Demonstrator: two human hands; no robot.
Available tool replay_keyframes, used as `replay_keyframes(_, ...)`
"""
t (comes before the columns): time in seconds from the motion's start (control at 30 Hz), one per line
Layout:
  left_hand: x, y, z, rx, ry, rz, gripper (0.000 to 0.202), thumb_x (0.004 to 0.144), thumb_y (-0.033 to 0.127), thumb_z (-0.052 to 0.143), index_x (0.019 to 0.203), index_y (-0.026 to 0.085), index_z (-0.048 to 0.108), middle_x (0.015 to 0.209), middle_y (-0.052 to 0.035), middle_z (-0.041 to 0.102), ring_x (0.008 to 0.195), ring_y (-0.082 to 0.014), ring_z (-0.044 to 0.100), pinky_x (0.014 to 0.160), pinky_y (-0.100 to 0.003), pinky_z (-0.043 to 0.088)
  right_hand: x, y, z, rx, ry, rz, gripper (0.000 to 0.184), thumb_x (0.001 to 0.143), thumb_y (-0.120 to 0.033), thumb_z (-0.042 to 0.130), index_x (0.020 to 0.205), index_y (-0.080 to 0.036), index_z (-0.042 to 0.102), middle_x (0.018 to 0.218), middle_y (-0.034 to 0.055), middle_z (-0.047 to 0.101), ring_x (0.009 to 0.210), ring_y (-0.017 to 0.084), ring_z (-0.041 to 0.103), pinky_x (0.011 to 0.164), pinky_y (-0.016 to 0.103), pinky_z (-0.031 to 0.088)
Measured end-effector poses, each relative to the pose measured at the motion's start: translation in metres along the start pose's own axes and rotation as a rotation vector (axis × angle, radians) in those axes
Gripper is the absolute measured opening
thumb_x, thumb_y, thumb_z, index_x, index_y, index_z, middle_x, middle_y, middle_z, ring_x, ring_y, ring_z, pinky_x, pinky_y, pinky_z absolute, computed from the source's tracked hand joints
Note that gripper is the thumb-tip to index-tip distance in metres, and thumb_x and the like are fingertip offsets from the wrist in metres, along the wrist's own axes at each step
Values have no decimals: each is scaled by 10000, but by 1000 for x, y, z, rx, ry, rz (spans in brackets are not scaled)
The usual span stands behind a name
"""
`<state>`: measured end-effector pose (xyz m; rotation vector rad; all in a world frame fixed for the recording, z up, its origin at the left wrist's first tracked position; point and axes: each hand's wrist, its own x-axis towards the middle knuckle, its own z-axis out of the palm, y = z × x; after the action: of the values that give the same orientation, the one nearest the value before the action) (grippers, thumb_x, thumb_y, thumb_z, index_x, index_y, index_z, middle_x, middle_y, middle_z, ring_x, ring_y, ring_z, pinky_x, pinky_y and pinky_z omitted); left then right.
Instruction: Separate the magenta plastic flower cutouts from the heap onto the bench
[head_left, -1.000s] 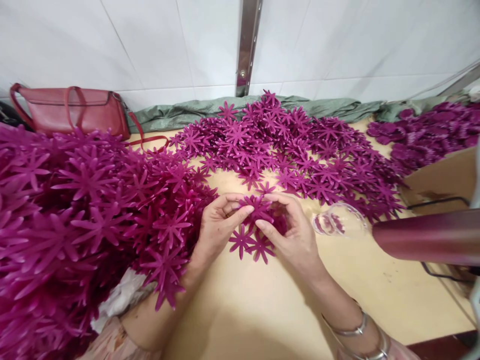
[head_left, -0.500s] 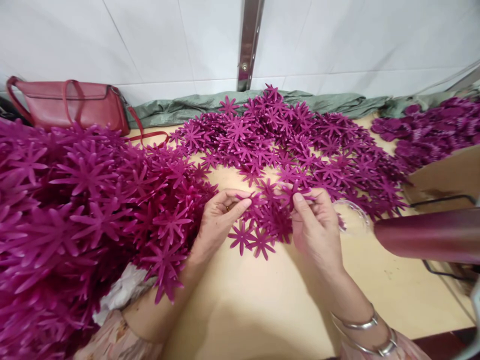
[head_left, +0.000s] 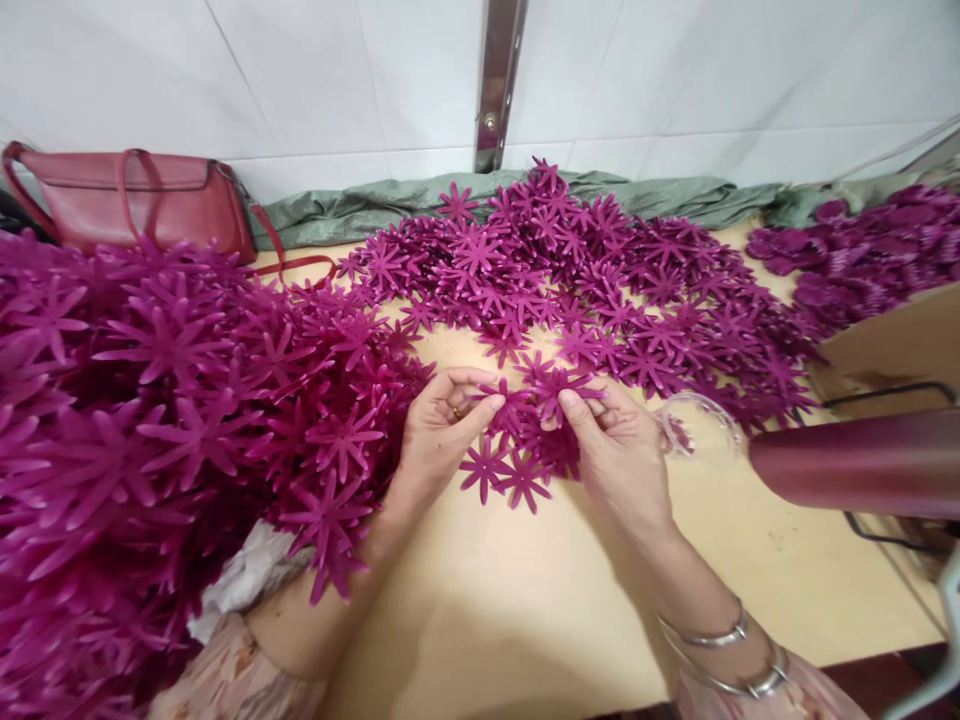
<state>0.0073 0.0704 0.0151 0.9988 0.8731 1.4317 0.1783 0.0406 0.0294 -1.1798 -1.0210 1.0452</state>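
Note:
Between thumb and fingers, my left hand (head_left: 444, 432) pinches a petal of a purple artificial flower piece (head_left: 508, 408), which has several narrow petals. Close to it on the right, my right hand (head_left: 619, 445) grips another purple flower piece (head_left: 559, 388), thumb on top. The two pieces nearly meet; whether they touch, I cannot tell. Below them lies a small bunch of the same pieces (head_left: 523, 478) on the pale table (head_left: 540, 610). A large heap of purple flower pieces (head_left: 172, 430) rises beside my left forearm, and another pile (head_left: 517, 260) spreads behind both hands.
A clear plastic ring-shaped item (head_left: 701, 425) lies right of my right hand. Beyond it are a dark red cylinder (head_left: 855, 462), a cardboard box (head_left: 892, 340) and purple ruffled pieces (head_left: 877, 250). A red handbag (head_left: 135, 200) and green cloth (head_left: 330, 215) line the wall.
My right hand has moved left and slightly down with its flower piece, closer to the left hand. The left hand stays nearly in place, still pinching its piece.

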Motion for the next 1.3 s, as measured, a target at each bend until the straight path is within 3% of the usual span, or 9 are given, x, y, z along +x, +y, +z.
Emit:
replay_keyframes(0.3, -1, 7, 1, 141, 35, 4, 285, 718, 311, 905, 766, 172, 660, 707, 33, 635, 585, -58, 513, 550, -167, 431, -3, 0, -3, -114, 33, 15, 392, 946, -539, 704, 738, -224, 600, 584, -55, 540, 500, 92, 444, 448, 204, 352)
replay_keyframes(0.43, -3, 7, 0, 147, 5, 13, 290, 766, 370, 884, 777, 178, 666, 602, 71, 511, 526, -56, 405, 504, -180, 334, -5, 4, -2, 4, 28, -50, 265, 958, -507, 707, 867, -260, 679, 762, -32, 640, 673, 119, 582, 647, 226, 516)
replay_keyframes(0.57, -5, 7, 1, 194, -34, 87, 248, 802, 344, 867, 761, 179, 686, 606, 69, 478, 550, -68, 388, 538, -202, 338, -5, 3, 1, -70, -197, -29, 215, 955, -478, 715, 1025, -279, 757, 1037, 25, 742, 993, 194, 688, 947, 336, 563)
replay_keyframes(0.67, -6, 8, 0, 216, -63, 87, 205, 834, 350, 841, 813, 187, 718, 645, 52, 514, 599, -88, 452, 593, -215, 394, -4, 2, 3, -53, -282, 37, 219, 941, -465, 733, 1026, -268, 778, 1019, 30, 774, 953, 203, 709, 912, 352, 583)
replay_keyframes(0.9, -7, 10, -5, 308, -17, 112, 125, 919, 334, 755, 909, 212, 734, 741, 24, 605, 649, -109, 500, 629, -229, 426, 2, 7, -4, 33, -4, 7, 226, 903, -491, 772, 939, -270, 745, 867, -12, 730, 785, 159, 652, 739, 286, 563)
replay_keyframes(1.03, -5, 5, -7, 326, -17, 211, 246, 891, 256, 780, 1135, 243, 748, 977, -24, 674, 885, -142, 640, 839, -247, 525, 1, 8, -4, 52, -6, 11, 229, 918, -496, 758, 928, -268, 736, 870, -16, 728, 782, 154, 648, 740, 280, 552)
replay_keyframes(1.1, -5, 3, -6, 278, -30, 191, 295, 922, 268, 749, 1214, 261, 713, 1070, -30, 677, 846, -121, 661, 783, -232, 541, -1, 8, -4, 29, -17, 18, 211, 932, -478, 750, 937, -267, 747, 873, -17, 730, 783, 149, 645, 743, 272, 542)
replay_keyframes(1.2, -8, 4, -5, 253, -48, 147, 305, 974, 302, 695, 1277, 284, 665, 1002, 7, 666, 557, -52, 533, 523, -200, 446, -3, 5, -4, -39, -1, -12, 209, 937, -468, 748, 945, -259, 757, 859, -19, 716, 772, 142, 626, 723, 257, 523)
replay_keyframes(1.3, -11, 10, -5, 366, -65, 234, 226, 980, 294, 686, 1199, 252, 719, 990, -19, 693, 649, -85, 592, 602, -218, 488, -3, 1, -3, -92, 13, -48, 233, 942, -486, 732, 938, -255, 755, 842, -15, 707, 756, 148, 615, 704, 261, 519)
